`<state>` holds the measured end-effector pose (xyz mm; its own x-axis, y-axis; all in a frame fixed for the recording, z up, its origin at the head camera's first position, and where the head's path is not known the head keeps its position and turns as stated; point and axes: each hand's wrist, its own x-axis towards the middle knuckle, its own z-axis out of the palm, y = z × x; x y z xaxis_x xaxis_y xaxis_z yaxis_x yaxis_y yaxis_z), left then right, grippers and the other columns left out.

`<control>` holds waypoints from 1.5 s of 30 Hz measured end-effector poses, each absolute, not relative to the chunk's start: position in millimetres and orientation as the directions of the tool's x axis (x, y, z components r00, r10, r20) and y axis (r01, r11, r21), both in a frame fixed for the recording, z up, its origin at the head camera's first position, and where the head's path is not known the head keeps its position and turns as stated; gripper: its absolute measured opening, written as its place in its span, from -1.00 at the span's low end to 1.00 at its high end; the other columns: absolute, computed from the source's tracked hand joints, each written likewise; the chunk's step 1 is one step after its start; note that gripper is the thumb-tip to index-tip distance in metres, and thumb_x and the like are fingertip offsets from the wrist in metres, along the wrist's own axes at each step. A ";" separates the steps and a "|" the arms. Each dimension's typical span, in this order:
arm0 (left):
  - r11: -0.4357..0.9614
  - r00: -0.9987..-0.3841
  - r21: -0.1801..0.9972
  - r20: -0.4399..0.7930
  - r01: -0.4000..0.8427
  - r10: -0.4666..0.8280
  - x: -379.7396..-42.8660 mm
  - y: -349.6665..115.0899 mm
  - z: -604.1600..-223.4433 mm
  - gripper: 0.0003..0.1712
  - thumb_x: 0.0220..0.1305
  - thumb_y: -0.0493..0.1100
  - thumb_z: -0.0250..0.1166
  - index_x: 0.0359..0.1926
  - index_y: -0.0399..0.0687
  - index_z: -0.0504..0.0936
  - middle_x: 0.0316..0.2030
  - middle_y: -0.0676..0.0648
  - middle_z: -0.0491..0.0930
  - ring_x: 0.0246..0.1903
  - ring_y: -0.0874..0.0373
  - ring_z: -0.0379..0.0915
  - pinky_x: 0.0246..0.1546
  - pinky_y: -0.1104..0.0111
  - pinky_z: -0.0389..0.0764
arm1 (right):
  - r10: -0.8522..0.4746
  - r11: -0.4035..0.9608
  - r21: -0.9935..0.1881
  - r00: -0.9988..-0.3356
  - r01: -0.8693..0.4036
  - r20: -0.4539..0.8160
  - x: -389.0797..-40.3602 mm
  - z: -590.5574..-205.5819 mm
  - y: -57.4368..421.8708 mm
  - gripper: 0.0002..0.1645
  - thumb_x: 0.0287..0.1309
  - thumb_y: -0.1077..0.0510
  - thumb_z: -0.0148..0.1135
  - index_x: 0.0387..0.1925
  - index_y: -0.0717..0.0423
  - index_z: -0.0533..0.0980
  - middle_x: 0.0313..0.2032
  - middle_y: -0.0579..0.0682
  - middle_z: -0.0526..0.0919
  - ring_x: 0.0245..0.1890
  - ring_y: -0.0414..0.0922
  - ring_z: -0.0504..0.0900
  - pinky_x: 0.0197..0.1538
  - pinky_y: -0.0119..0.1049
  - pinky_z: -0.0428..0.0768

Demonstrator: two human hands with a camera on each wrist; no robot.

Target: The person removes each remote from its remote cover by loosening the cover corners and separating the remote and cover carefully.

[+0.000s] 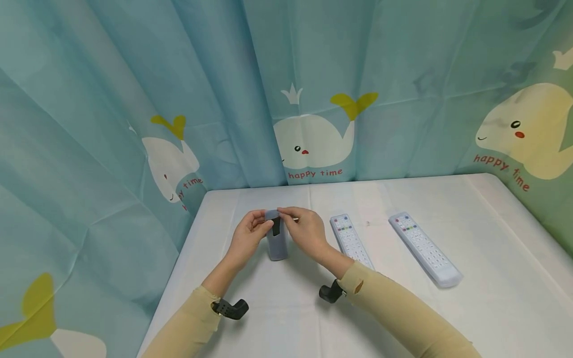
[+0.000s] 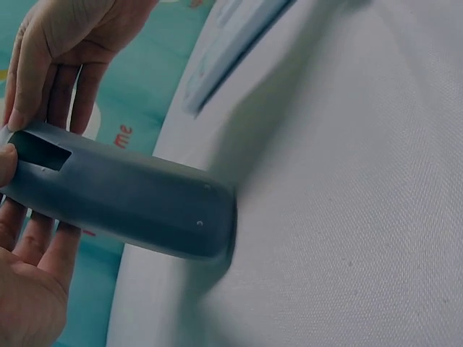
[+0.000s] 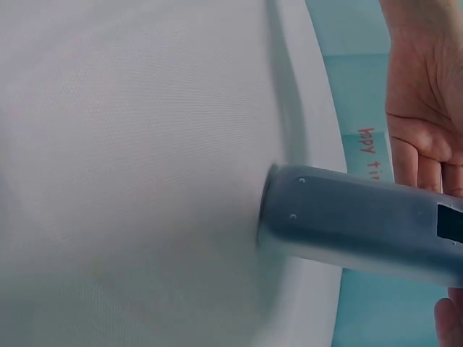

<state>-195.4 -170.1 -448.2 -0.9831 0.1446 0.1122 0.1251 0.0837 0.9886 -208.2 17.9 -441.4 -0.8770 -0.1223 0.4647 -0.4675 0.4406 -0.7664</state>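
A bluish-grey remote control (image 1: pixel 277 247) stands upright between both hands, its plain back towards me. Near its upper end is a dark rectangular patch (image 2: pixel 40 150); whether this is a recess or a cutout I cannot tell. My left hand (image 1: pixel 247 234) grips the left side, thumb on the back and fingers behind. On the right of the upper end, my right hand (image 1: pixel 308 231) pinches the edge between thumb and fingers. The lower end is close to the table; contact is unclear. The remote's button side is hidden.
Right of my right hand, a white remote control (image 1: pixel 348 236) lies buttons up, partly covered by my forearm. Another white remote control (image 1: pixel 425 248) lies farther right. They rest on a white-covered table (image 1: pixel 277 323). A blue-green whale-print curtain (image 1: pixel 224 99) hangs behind and left.
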 end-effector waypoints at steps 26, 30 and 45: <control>0.130 -0.980 0.984 0.100 0.124 0.173 -193.7 -172.4 -446.9 -0.52 0.48 -0.17 0.28 0.30 -0.28 0.46 0.14 -0.27 0.56 0.09 0.05 0.55 0.09 0.34 0.59 | -0.250 0.104 -0.985 -0.962 -0.138 0.109 -221.1 -434.0 32.3 -0.76 0.46 0.15 0.23 -0.05 0.19 0.72 -0.15 0.02 0.76 -0.15 -0.08 0.73 -0.06 -0.19 0.72; 0.133 -0.977 0.983 0.102 0.127 0.186 -193.6 -172.9 -447.2 -0.51 0.48 -0.15 0.28 0.31 -0.28 0.45 0.14 -0.27 0.56 0.09 0.07 0.55 0.08 0.32 0.59 | -0.256 0.100 -0.986 -0.961 -0.136 0.106 -222.8 -434.9 33.3 -0.76 0.46 0.16 0.23 -0.07 0.19 0.72 -0.16 0.01 0.76 -0.17 -0.09 0.73 -0.06 -0.17 0.72; 0.122 -0.976 0.985 0.098 0.123 0.193 -192.6 -176.1 -448.1 -0.51 0.48 -0.16 0.28 0.30 -0.30 0.46 0.12 -0.27 0.56 0.07 0.09 0.55 0.06 0.35 0.60 | -0.251 0.080 -0.992 -0.965 -0.100 0.077 -224.4 -435.8 31.0 -0.74 0.43 0.12 0.26 -0.06 0.20 0.72 -0.15 0.02 0.76 -0.15 -0.05 0.73 -0.05 -0.14 0.71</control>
<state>-192.6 -176.1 -448.1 -0.9762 0.1932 0.0984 0.1233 0.1217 0.9849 -224.4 31.0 -435.8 -0.9650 -0.2509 0.0766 -0.0996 0.0800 -0.9918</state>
